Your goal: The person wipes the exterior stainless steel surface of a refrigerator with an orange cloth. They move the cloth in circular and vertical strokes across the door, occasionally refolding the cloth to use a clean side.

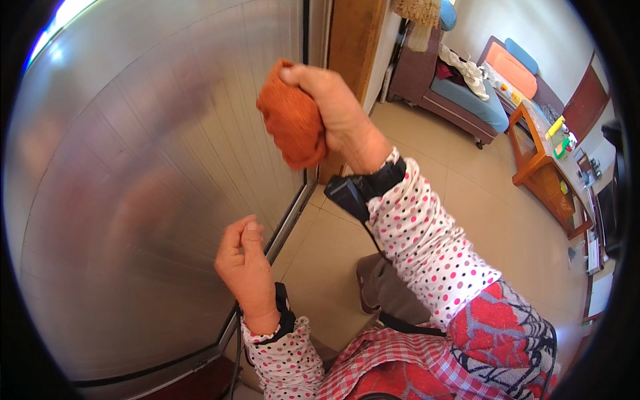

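Note:
An orange cloth (295, 120), bunched up, is gripped in my right hand (335, 107), thumb on top, in front of the frosted, ribbed panel (165, 175) of a metal-framed door or partition. Whether the cloth touches the panel cannot be told. Lower down, my left hand (247, 267) is raised close to the panel's edge with its fingers curled and thumb against them; nothing shows in it. Dark straps go round both wrists over dotted sleeves, and a small black device (347, 195) is on the right one.
The panel's metal bottom frame (205, 350) meets the tiled floor (420, 220). A wooden door frame (352, 45) stands beyond the cloth. Further off are a sofa (465, 100) with clothes on it and a wooden table (537, 165) bearing bottles. A black cable hangs by my left sleeve.

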The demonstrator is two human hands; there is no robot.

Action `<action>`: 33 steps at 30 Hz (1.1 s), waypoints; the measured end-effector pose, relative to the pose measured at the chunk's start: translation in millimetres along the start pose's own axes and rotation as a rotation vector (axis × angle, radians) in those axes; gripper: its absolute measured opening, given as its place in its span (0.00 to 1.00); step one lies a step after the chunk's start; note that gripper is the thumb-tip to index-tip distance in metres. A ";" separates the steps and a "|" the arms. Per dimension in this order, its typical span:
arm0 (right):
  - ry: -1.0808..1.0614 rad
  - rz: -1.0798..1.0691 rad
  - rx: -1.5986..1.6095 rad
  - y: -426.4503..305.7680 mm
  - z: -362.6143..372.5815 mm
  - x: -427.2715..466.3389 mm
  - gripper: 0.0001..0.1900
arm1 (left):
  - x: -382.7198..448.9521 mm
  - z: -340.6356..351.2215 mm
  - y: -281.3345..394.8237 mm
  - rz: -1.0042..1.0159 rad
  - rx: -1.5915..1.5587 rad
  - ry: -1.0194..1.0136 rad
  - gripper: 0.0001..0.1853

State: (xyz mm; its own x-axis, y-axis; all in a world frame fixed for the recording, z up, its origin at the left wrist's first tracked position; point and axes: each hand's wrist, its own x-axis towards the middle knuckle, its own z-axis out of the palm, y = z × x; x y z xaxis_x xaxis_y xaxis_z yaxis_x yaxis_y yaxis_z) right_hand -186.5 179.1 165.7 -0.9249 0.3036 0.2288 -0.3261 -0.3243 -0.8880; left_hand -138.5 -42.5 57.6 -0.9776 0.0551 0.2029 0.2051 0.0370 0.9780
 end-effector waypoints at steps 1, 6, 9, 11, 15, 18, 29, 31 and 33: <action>0.016 -0.110 -0.171 -3.2 6.7 6.0 0.19 | -4.0 0.8 -4.6 0.006 0.001 0.007 0.09; 0.095 -0.671 -0.900 -35.7 47.7 42.3 0.20 | -11.4 2.7 -9.1 -0.004 -0.003 0.016 0.10; 0.216 -0.575 -1.248 -63.2 74.1 64.2 0.21 | -3.4 -0.1 3.6 -0.008 -0.016 0.012 0.10; 0.213 -0.598 -1.308 -66.7 81.3 68.6 0.21 | 0.2 -1.1 9.9 -0.006 -0.021 0.001 0.10; 0.236 -0.625 -1.293 -48.1 75.8 66.7 0.20 | -0.1 2.7 6.5 0.010 0.000 -0.023 0.12; 0.248 -0.585 -1.181 -37.6 73.8 66.5 0.20 | -0.4 2.5 0.8 0.028 0.016 -0.013 0.13; 0.145 -0.589 -1.312 -62.4 83.0 56.6 0.24 | 0.2 1.9 11.8 -0.025 0.066 -0.014 0.09; 0.169 -0.642 -1.332 -50.1 83.3 62.8 0.24 | 0.1 2.9 10.8 -0.013 0.061 -0.018 0.09; 0.160 -0.545 -1.336 -35.3 75.2 62.3 0.23 | 0.1 3.0 9.2 -0.019 0.042 -0.024 0.09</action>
State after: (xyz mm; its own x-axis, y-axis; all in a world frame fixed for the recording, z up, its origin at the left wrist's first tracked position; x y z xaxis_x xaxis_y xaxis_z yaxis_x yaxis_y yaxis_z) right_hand -247.3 142.1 241.3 -0.6878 0.2376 0.6859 -0.1184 0.8955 -0.4290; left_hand -136.6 -39.2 66.5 -0.9800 0.0783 0.1828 0.1890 0.0805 0.9787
